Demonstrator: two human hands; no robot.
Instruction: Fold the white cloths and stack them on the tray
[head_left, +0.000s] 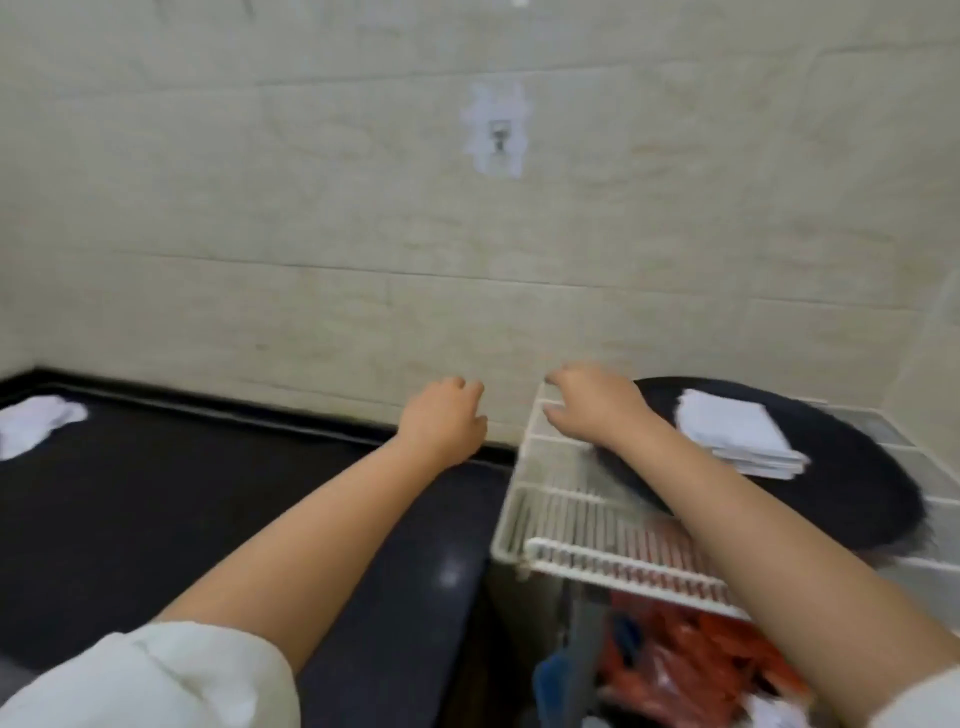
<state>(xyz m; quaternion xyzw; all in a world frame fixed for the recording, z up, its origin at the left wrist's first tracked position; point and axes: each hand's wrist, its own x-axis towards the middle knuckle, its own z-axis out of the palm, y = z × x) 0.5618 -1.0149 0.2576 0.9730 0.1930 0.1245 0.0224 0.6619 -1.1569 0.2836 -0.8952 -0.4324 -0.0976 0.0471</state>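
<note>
Reaching forward, the left hand (441, 421) hung over the dark counter (208, 519) with fingers loosely curled, holding nothing. The right hand (592, 405), equally empty, hovered above the wire rack (561, 519). Folded cloths (737, 436) lay stacked on the black tray (857, 499); a crumpled cloth (36, 423) sat far left.

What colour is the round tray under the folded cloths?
Black tray, seen in the head view.

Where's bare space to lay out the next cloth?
The dark counter is bare between the crumpled cloth far left and the wire rack. The tray on the rack is crowded by the folded stack.
</note>
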